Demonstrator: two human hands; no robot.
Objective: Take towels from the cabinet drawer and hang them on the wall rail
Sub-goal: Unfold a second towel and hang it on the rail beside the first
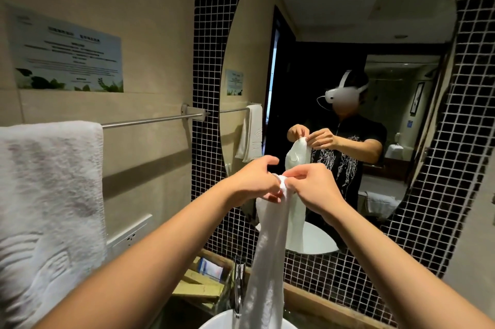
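Done: one towel (48, 194) hangs on the rail (150, 121).
Hands: left hand (257, 181) and right hand (313, 186) are close together, both pinching the top of a second towel (267, 261).
Where: it dangles over the sink (214, 322).
Left: spread it, hang it on the bare rail part.

Table (316, 299): wooden-edged counter strip along base of mosaic wall, below both grips, running left to right. White basin (214, 322) sits on it directly below grips; only rim visible. Chrome tap (238, 285) stands upright just behind basin, below left grip (257, 181). Clear tray (203, 283) rests on table below and left of left grip, holding small packets; contents too blurred to name. Right grip (316, 189) above bare table edge.
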